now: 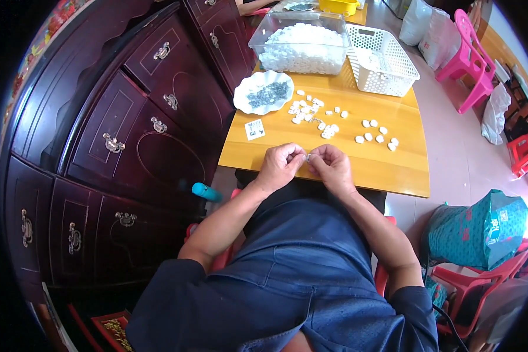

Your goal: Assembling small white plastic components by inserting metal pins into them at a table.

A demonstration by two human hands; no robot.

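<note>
Just over the near edge of the wooden table, my left hand (283, 167) and my right hand (333, 170) meet with thumb and fingers pinched together. Something tiny and pale shows between the fingertips, too small to name. Beyond them lies a loose cluster of small white plastic pieces (304, 110), with a few small dark bits among them. Several more white pieces (379, 139) are spread out to the right. A white scalloped dish (240, 101) at the left holds many small grey, shiny parts. Near my left hand lies a square white card (254, 129) with a dark print.
At the table's far side stand a clear plastic bin (258, 41) heaped with white pieces and a white perforated basket (402, 87). Dark wooden cabinets (135, 105) line the left. To the right are a pink chair (475, 61) and a large teal bag (460, 232) on a red chair.
</note>
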